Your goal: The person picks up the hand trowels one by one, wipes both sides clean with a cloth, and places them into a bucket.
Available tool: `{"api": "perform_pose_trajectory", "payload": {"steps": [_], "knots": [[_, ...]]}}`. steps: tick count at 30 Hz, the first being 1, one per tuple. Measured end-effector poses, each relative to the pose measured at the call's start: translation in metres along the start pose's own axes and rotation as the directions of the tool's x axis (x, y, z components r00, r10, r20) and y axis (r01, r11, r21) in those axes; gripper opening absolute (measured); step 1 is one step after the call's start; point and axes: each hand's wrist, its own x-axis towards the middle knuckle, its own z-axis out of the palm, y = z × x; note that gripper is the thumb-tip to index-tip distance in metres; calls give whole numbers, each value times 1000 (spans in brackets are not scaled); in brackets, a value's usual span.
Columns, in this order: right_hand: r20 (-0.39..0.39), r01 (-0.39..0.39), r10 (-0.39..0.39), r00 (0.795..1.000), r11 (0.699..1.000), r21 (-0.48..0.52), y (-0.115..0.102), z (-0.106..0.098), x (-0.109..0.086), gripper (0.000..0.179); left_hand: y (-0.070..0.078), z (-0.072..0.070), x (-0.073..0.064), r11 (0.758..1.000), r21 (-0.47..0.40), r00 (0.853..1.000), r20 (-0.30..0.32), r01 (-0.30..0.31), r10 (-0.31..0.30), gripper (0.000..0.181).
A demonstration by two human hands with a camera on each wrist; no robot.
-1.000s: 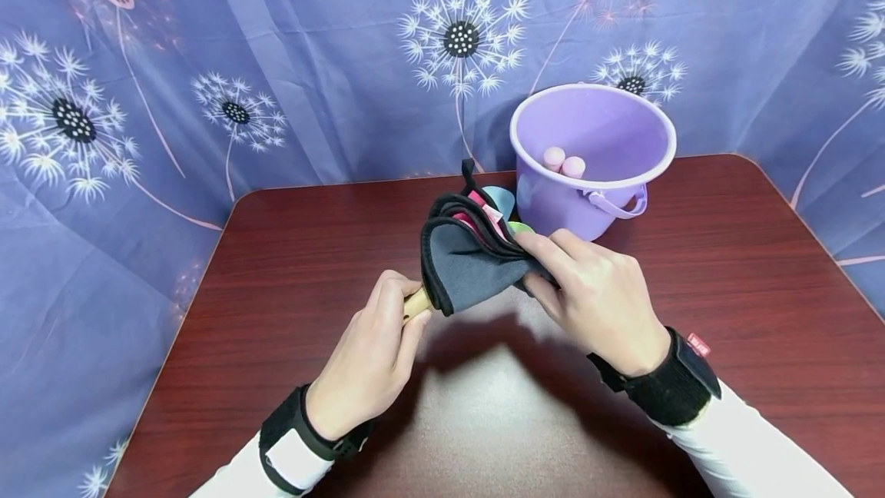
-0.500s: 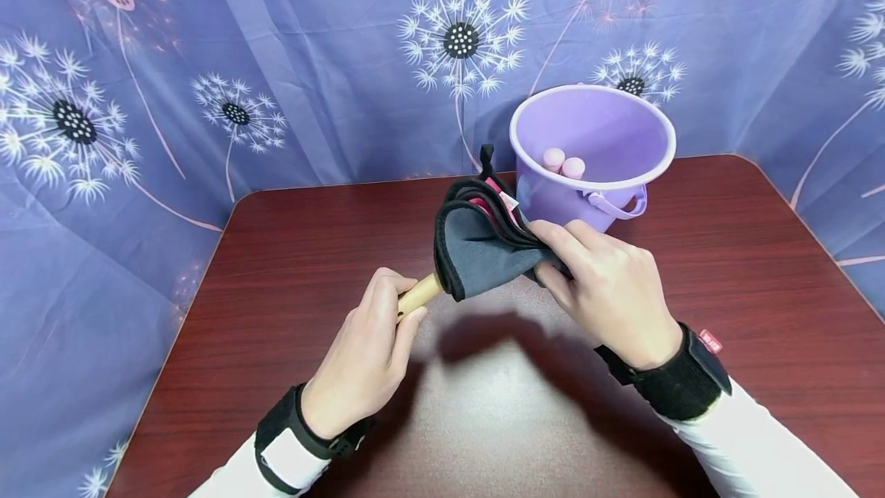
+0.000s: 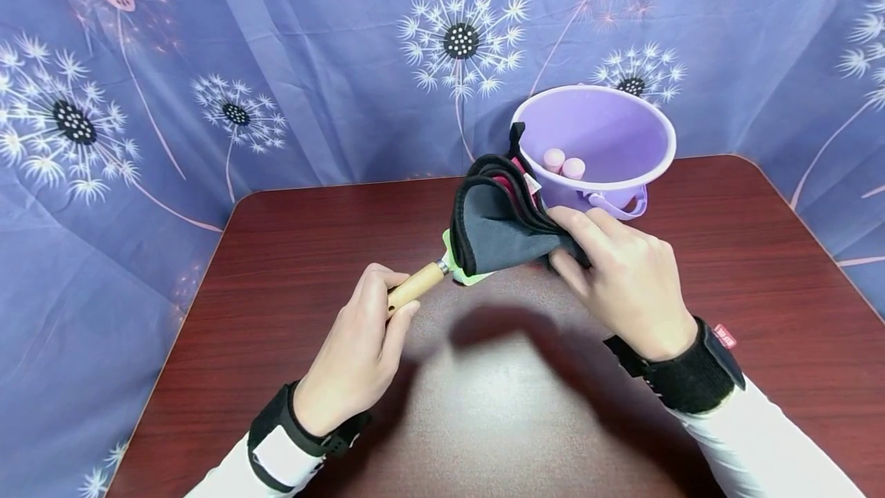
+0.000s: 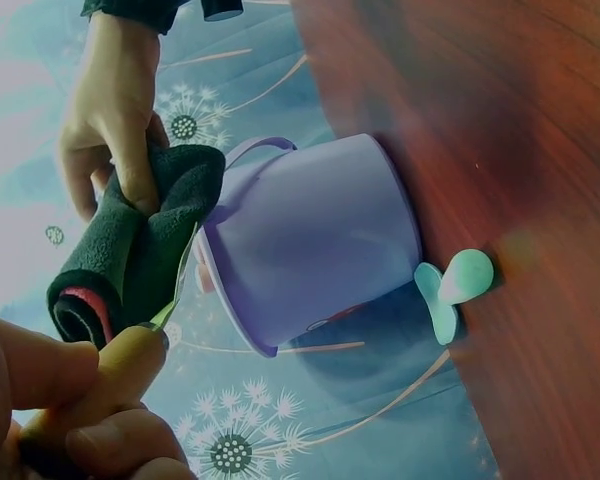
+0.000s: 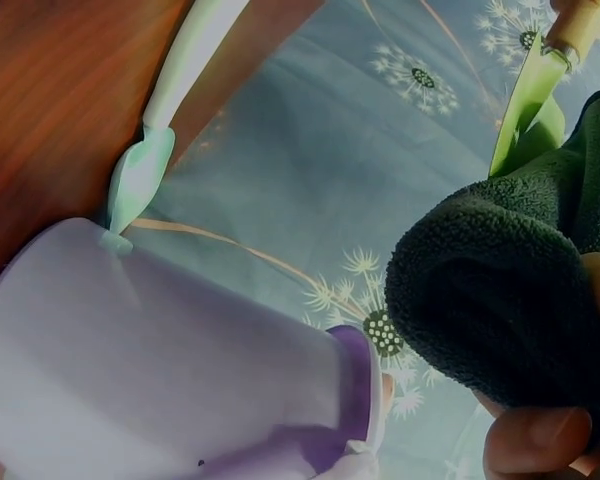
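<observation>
My left hand grips the wooden handle of a small garden trowel. Part of its green blade shows past the metal collar; the rest lies behind a dark grey cloth. The cloth is folded, with black edging, pink inside and a black hanging loop. My right hand pinches its right end between thumb and fingers. In the right wrist view the green blade goes into the cloth's folds. Both things are held up over the table, in front of the purple bucket.
Two pink rounded ends show inside the bucket, which stands at the table's back right. Beside it, a teal tool with a pale handle lies on the table, hidden in the head view. A blue dandelion-print curtain hangs behind.
My right hand has moved the cloth up and to the right, while my left hand has drawn back slightly left. More of the wooden handle and some green blade now show.
</observation>
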Motion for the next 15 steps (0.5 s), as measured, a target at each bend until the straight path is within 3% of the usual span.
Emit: {"api": "perform_pose_trajectory", "payload": {"steps": [9, 15], "knots": [[-7, -76, 76, 997, 997, -8, 8, -7, 2, 33, -4, -3, 1, 999, -48, 1000, -12, 23, -23, 19], [-23, -156, 157, 987, 988, 19, 16, -13, 4, 35, -8, -4, 0, 990, -100, 995, 1, 95, -95, 18]]}}
